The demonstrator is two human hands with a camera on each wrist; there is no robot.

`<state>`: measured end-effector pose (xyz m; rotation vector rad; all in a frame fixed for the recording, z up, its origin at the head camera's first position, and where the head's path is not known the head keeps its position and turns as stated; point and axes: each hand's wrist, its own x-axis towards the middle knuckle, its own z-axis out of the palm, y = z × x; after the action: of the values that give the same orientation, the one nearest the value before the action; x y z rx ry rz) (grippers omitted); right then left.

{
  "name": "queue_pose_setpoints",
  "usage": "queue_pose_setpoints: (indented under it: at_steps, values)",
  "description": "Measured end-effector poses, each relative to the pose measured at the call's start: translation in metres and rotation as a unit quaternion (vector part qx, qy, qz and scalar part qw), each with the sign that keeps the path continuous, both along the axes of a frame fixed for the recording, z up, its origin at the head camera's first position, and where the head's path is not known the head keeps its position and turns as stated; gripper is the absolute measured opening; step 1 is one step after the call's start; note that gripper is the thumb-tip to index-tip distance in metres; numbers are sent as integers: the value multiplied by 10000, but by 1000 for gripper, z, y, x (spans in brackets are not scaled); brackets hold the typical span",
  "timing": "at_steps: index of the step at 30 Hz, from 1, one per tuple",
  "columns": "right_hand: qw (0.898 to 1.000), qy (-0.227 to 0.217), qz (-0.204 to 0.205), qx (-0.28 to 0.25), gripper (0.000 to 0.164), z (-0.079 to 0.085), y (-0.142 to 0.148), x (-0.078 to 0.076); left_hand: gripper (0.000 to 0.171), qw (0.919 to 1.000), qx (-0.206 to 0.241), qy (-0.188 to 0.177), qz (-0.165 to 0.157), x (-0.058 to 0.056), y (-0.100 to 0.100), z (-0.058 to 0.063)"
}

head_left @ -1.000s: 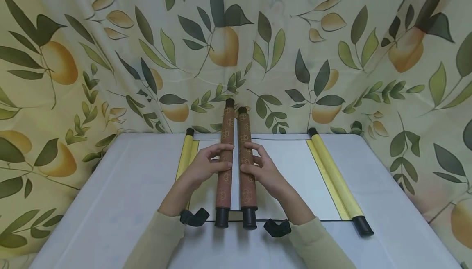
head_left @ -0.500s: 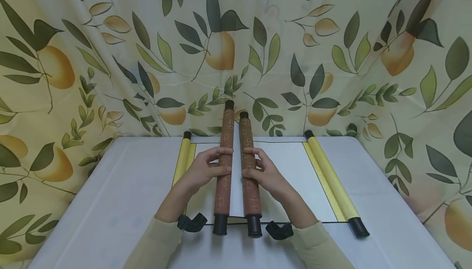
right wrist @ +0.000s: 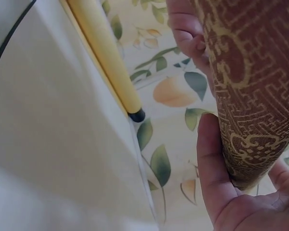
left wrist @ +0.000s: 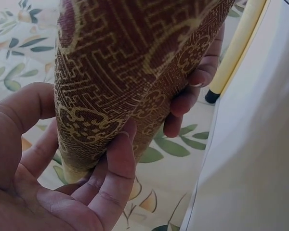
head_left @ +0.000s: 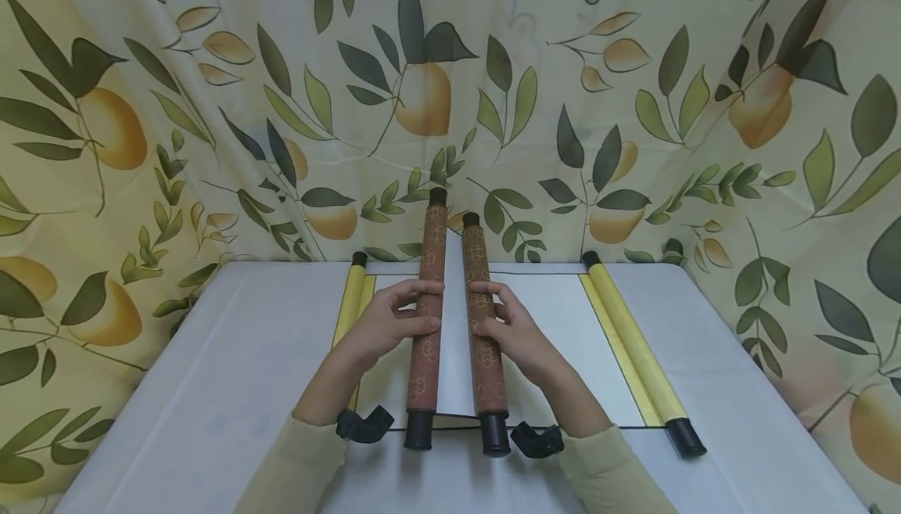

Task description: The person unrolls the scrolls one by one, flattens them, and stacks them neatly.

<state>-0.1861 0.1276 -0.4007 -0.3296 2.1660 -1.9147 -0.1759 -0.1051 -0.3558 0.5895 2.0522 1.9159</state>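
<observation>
Two brown brocade rolls of a scroll (head_left: 423,369) with black end knobs are held up side by side, tilted away from me. Between the rolls runs a narrow strip of white sheet (head_left: 456,357). My left hand (head_left: 387,322) grips the left roll around its middle, thumb on the near face. The right roll (head_left: 486,357) is in my right hand (head_left: 519,334), fingers and thumb wrapped about it. Gold flower patterns show on the fabric in both wrist views. Beneath lies a second scroll, spread out, with a white sheet (head_left: 563,342) and yellow rolled ends (head_left: 644,342).
The table (head_left: 267,326) has a white cover. Behind it hangs a curtain (head_left: 535,29) printed with leaves and fruit. A black curved piece sits at each wrist, at the left (head_left: 364,425) and the right (head_left: 537,440).
The gap between the two brown rolls has widened, baring more white sheet. My right hand has shifted to the right with its roll, while the left has barely moved.
</observation>
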Motion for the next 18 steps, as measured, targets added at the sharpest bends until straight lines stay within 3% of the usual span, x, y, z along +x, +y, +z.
queue_pose_setpoints:
  at_steps: [18]
  values:
    - [10000,-47,-3,20,50,6,5,0,46,9998,117,148,4,0,-7,5]
